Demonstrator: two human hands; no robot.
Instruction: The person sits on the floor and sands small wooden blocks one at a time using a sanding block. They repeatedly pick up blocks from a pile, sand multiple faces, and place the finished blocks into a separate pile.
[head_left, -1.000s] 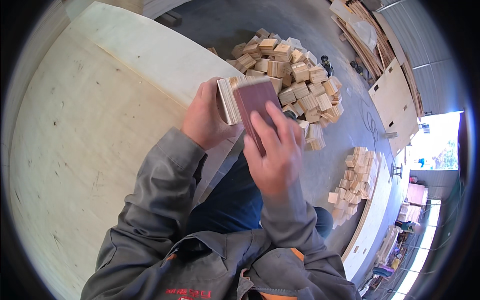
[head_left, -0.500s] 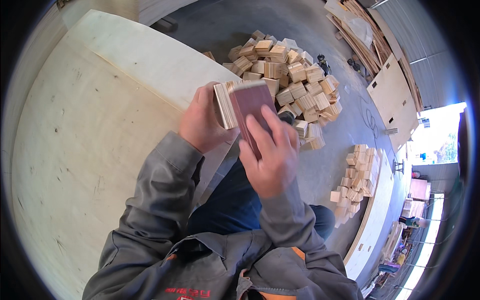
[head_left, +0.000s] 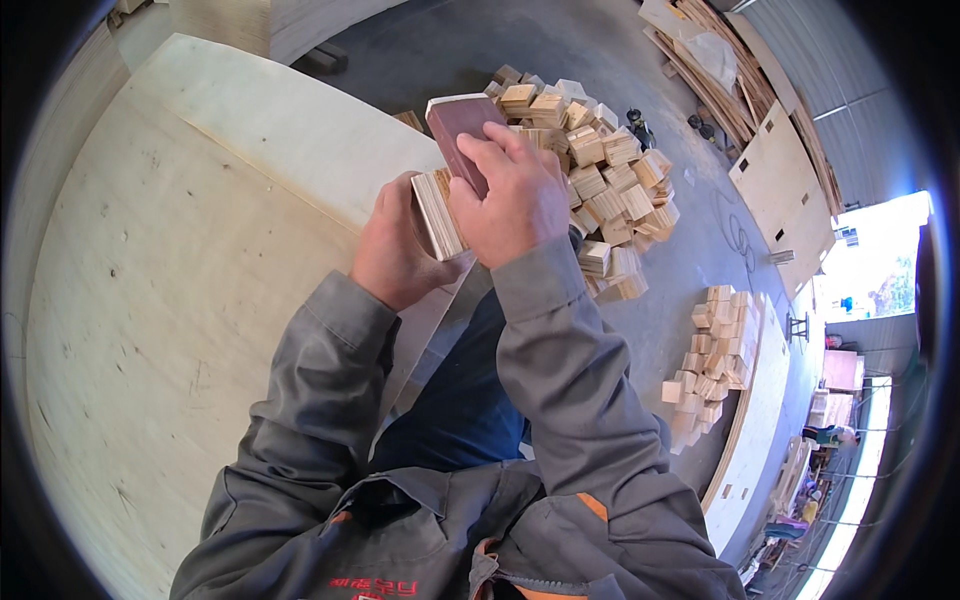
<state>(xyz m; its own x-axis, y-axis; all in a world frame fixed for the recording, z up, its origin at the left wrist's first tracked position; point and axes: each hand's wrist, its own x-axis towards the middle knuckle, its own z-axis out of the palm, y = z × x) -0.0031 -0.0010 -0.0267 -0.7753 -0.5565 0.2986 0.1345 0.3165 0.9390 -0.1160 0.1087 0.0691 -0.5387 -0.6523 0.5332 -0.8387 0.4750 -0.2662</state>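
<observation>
My left hand [head_left: 385,250] holds a plywood block [head_left: 438,218] upright, its layered edge facing me and its thumb side at the top. In my right hand [head_left: 515,200] is a sanding block [head_left: 455,122], flat, reddish-brown and pale at its far end. The fingers lie over its face while the thumb runs along its near side. It rests against the right side of the plywood block, reaching beyond the block's far edge. The contact face between the two is hidden by my right hand.
A large plywood sheet [head_left: 180,270] spreads under and left of my left arm. Beyond my hands, a heap of wooden blocks [head_left: 610,175] lies on the grey floor [head_left: 700,230]. A smaller stack of blocks [head_left: 715,350] stands at right, beside a long board [head_left: 755,400].
My right hand has slid the sanding block away from me and to the left along the plywood block. The left hand has shifted slightly left, still holding the plywood block.
</observation>
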